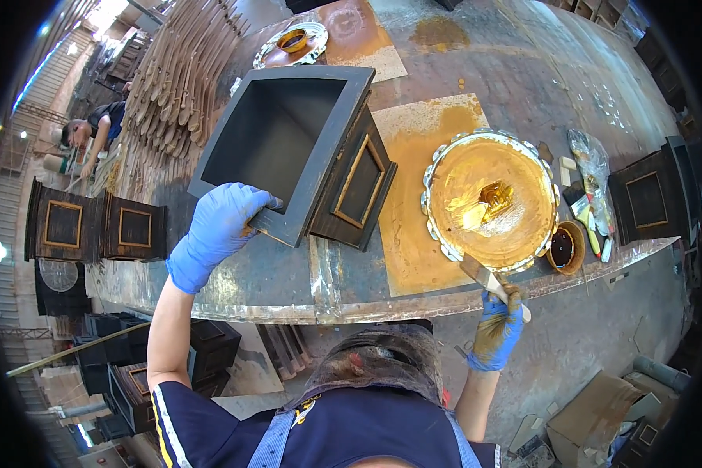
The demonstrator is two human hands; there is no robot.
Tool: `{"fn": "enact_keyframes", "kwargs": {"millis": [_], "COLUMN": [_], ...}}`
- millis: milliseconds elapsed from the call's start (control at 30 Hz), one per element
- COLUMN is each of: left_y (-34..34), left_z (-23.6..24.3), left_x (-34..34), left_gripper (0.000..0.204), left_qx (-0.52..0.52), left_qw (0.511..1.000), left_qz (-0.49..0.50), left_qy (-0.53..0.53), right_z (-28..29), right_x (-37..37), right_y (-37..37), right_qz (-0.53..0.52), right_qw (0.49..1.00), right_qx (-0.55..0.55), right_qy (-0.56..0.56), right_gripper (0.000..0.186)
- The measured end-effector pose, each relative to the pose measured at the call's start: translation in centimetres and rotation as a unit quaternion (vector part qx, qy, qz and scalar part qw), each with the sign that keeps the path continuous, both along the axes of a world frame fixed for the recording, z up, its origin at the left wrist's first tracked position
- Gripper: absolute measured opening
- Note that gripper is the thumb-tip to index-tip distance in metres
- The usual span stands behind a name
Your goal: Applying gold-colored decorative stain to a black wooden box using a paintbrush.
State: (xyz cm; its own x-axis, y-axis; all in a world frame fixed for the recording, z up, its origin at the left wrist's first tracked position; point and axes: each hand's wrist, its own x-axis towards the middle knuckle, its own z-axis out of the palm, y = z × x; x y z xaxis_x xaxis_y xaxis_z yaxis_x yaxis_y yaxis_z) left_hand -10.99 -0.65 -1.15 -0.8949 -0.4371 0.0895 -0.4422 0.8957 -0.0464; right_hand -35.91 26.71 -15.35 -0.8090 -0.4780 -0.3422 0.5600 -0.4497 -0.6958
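My gloved left hand (214, 228) grips the near lower rim of a hollow dark wooden box (351, 187), which is tilted with its open face up and has a gold-edged side panel. My gloved, stained right hand (495, 327) holds a flat brush (478, 273) at the near edge of a round scalloped tray (460, 179) with golden liquid in it. Beside that tray is a small bowl (563, 249) of dark liquid. A stained board (402, 265) lies under the tray.
Dark panelled boxes stand at left (132, 230) and right (643, 199). Stacked wooden pieces (179, 86) fill the upper left, near another person (101, 129). Another tray with bowl (304, 54) sits at the back. Plastic and tools (585, 218) lie right of my tray.
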Motion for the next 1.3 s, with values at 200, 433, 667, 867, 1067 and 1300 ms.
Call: {"fn": "enact_keyframes", "kwargs": {"millis": [200,433,667,867,1067,1300], "left_y": [-0.5,-6.0,-7.8,-9.2,-9.8,-6.4], "left_z": [0.4,6.8,9.2,5.8,4.2,5.7], "left_x": [-0.3,-4.0,-6.6,-4.2,-2.0,6.8], "left_gripper": [0.036,0.044,0.047,0.044,0.045,0.043], "left_qx": [-0.007,0.016,0.152,0.237,0.321,0.515], "left_qw": [1.0,0.999,0.962,0.929,0.865,0.791], "left_qz": [-0.007,0.043,0.223,0.281,0.37,0.253], "left_qy": [-0.008,-0.012,-0.032,0.035,0.108,0.21], "right_z": [0.4,1.3,0.4,-0.3,0.6,0.5], "right_x": [0.6,-0.9,-2.7,-3.3,-2.8,-3.5], "right_y": [-2.0,-2.6,-1.6,-1.2,-2.2,-2.1], "right_qz": [0.028,0.046,0.037,0.067,0.082,0.099], "right_qw": [0.999,0.997,0.996,0.995,0.993,0.985], "right_qx": [0.019,0.005,0.001,-0.007,0.034,0.056], "right_qy": [0.019,0.058,0.085,0.07,0.081,0.127], "right_gripper": [0.016,0.018,0.024,0.025,0.026,0.022]}}
